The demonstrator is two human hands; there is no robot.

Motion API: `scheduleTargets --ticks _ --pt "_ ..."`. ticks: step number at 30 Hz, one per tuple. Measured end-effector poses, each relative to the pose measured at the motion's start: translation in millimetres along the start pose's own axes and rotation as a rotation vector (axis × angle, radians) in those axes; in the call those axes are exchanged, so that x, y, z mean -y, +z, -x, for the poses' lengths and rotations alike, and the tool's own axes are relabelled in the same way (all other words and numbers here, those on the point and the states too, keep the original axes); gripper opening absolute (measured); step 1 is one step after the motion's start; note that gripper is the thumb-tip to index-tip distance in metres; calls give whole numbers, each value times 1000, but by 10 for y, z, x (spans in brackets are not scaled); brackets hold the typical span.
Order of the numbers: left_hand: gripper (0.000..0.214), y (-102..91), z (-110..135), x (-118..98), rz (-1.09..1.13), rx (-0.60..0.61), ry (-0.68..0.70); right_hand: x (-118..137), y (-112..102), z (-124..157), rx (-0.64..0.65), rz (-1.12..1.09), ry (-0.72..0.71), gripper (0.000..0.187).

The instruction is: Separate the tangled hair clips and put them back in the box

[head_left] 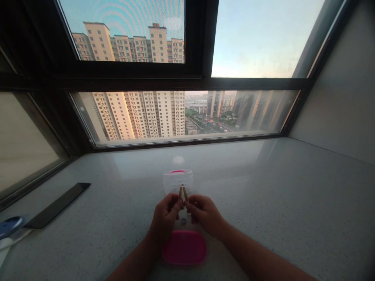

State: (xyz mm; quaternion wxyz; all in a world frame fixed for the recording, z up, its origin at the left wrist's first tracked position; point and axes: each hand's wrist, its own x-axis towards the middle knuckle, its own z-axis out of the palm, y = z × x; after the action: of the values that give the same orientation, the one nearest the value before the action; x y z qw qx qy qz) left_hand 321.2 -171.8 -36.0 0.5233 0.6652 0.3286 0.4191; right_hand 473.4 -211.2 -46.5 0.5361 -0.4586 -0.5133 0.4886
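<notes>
Person at a speckled pale sill (263, 195), both bare hands mid-frame over it, close together. Left hand (166, 214) has thumb and fingers pinched on a thin brown strip (180, 192); right hand (205, 210) pinches a second brown piece (185, 194) the same way. Both pieces point up and away from the person, upper ends near each other, roughly an inverted V; small dark bit (182, 185) at the top, cannot tell if it joins them. Material unclear, too small. Clear container (168, 180) with a pink strip sits just beyond the fingers. Small dark ring (183, 221) lies on the sill between the hands, nearer the person. Pink lid-like piece (184, 248) lies flat below it, between the forearms. Far left: long dark flat object (58, 207), blue rounded item (11, 227) by its near end. Dark-framed window (131, 84) behind, tall buildings (152, 115) outside.
</notes>
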Motion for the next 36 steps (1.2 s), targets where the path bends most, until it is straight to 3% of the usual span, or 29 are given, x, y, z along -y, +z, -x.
scheduleTargets --ticks 24,36 --pt "23 13 6 3 4 16 -11 55 14 30 64 12 -27 32" --pt "22 1 4 7 1 24 -11 13 12 15 35 45 -12 33"
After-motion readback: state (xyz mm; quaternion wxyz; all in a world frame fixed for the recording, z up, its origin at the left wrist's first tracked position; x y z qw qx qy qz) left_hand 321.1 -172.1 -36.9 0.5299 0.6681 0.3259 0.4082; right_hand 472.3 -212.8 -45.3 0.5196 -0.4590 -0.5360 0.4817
